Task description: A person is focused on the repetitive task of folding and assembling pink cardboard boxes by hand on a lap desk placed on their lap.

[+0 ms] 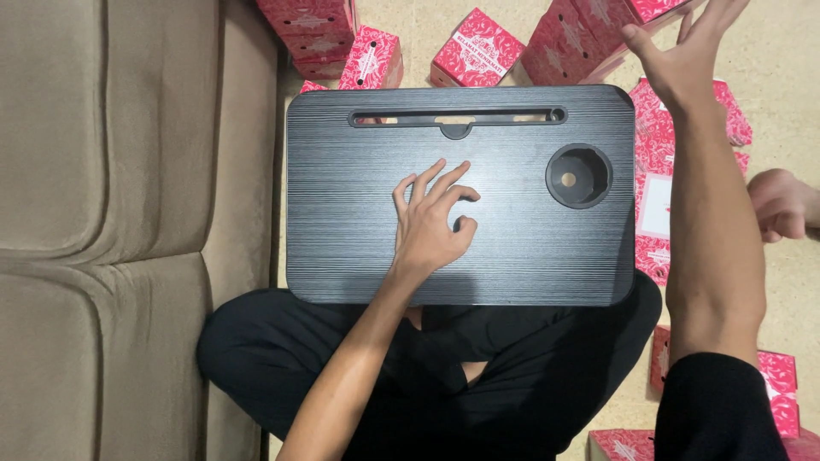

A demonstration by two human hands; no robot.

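We see red-and-white patterned cartons scattered on the floor around us: a stacked group (314, 34) beyond the far left corner of the worktop, one small carton (475, 51) lying tilted past the far edge, a larger pile (589, 34) toward the far right, and more (781, 393) near our right side. A flattened carton (656, 205) with a pale rectangular panel lies just beside the worktop's right edge.

Our left hand (431, 226) rests on the middle of the black lap worktop (342, 213); its fingers (427, 183) are spread and loosely curled, the tips touching the grooved surface, with nothing held. Our right hand (683, 51) is raised beyond the worktop's far right corner, above the cartons there, with fingers (636, 38) wide apart and empty; we cannot tell whether it touches a carton.

The worktop has a long slot (457, 116) along its far edge and a round cup recess (579, 176) at the right. It sits over our crossed legs in black trousers (512, 376). A beige sofa (102, 213) runs along the left, and the floor (786, 51) is pale and speckled. Part of another limb (781, 203) shows at the right edge.
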